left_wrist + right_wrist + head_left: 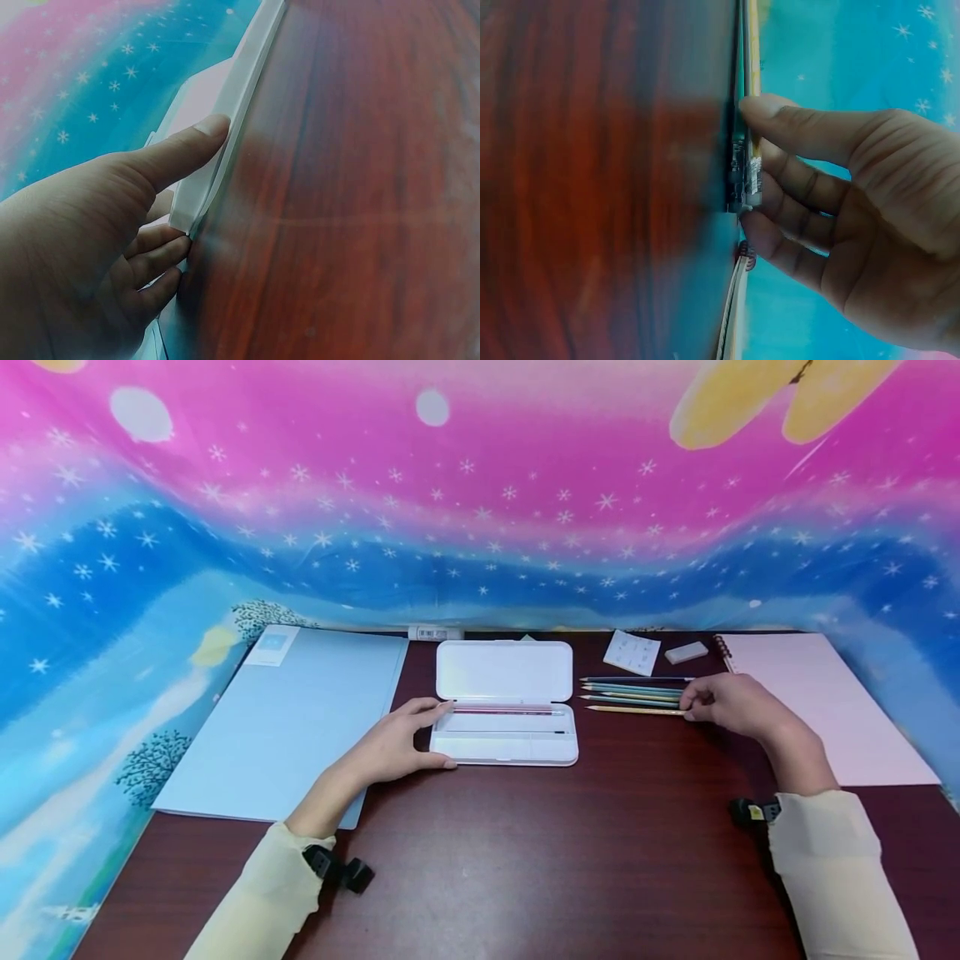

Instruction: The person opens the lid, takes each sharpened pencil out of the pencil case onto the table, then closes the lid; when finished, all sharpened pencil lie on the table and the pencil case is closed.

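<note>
The left hand point(397, 737) gripped the open white pencil case point(487, 749), the right hand point(738, 703) pinched the nearest yellow pencil point(633, 710) beside it on the bench point(517, 860), and a level lift looked wisest!

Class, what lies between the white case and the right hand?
In the head view, pencils lie there, their tips just short of the case and their other ends at the hand.
</note>
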Demonstrator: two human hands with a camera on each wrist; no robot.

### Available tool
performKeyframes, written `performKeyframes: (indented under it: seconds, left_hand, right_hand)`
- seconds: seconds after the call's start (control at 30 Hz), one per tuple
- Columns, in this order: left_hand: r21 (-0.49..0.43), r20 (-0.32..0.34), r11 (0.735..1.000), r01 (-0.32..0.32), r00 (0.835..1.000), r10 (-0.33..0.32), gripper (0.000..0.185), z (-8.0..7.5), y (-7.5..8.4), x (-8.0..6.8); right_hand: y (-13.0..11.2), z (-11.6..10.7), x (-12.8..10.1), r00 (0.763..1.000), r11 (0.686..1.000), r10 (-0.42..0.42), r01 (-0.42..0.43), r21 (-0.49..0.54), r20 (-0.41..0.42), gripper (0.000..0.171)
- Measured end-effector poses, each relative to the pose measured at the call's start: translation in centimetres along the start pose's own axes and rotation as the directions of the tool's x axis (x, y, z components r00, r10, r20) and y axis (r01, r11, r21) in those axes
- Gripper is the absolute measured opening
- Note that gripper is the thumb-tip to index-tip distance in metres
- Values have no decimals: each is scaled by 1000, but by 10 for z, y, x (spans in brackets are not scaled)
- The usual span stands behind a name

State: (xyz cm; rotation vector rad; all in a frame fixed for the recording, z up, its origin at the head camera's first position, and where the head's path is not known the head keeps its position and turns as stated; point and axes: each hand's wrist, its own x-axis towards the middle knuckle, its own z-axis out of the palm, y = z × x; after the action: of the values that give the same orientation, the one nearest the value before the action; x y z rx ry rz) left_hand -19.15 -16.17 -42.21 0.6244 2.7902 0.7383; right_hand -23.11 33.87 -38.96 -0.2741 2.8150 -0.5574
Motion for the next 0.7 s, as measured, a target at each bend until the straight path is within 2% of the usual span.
performKeyframes:
  seconds: [0.37,0.7]
  left_hand:
    - [-4,7,1000,10,1000,-10,91,0,0,0]
    - [18,1,1000,13,1000,-13,91,1,2,0]
  right_hand:
    - [-4,1,1,999,996,-34,33,-85,-6,14]
    - [-8,2,1,997,997,-47,43,-71,-65,11]
